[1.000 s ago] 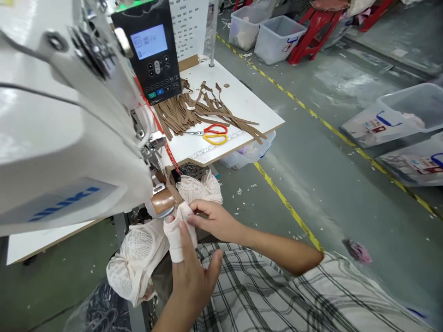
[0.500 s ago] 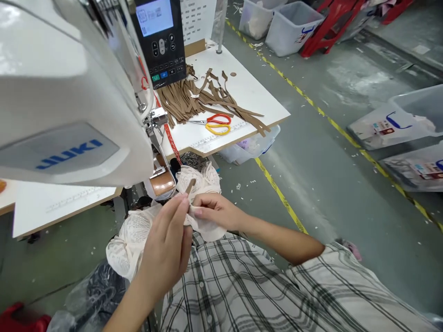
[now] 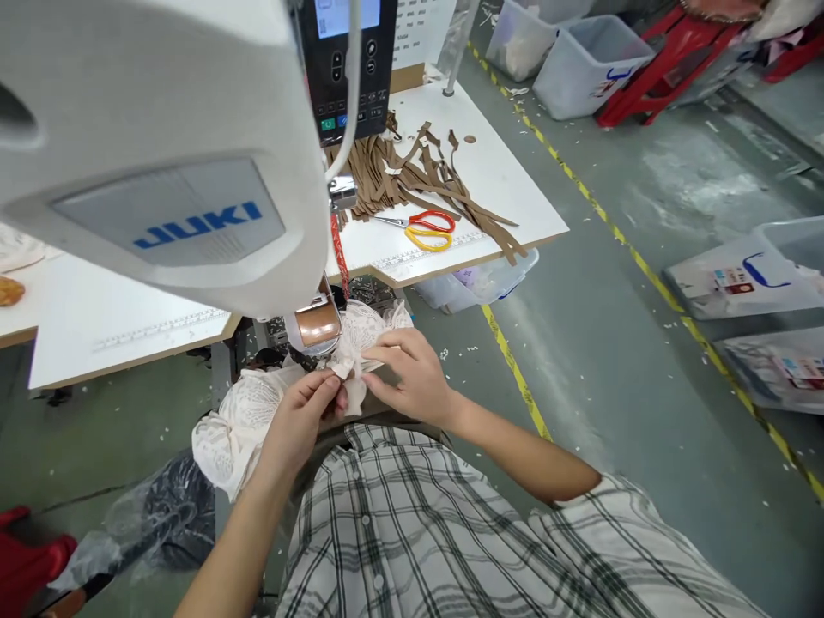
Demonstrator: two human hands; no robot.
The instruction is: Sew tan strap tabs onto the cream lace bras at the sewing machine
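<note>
A cream lace bra (image 3: 241,421) lies draped in front of the sewing machine (image 3: 193,197), one lace cup at the left and another by the machine's arm. My left hand (image 3: 302,412) is closed, thumb and fingers pinching the narrow cream fabric edge between the cups. Just to its right, my right hand (image 3: 415,378) is held beside the fabric with thumb and forefinger apart, apparently gripping nothing. Above the bra sits the machine's copper-coloured plate (image 3: 318,326). No brown strip shows between my fingers.
Brown fabric strips (image 3: 366,176) are heaped on the white table (image 3: 521,202), near red-and-yellow-handled scissors (image 3: 430,230). A control panel (image 3: 351,77) stands behind. Plastic bins (image 3: 589,69) and a red stool (image 3: 669,60) are on the floor at right.
The brown strip that stuck up from my left fingers is out of sight. My right hand has let go of the fabric and opened. The view has shifted, showing more of the machine head.
</note>
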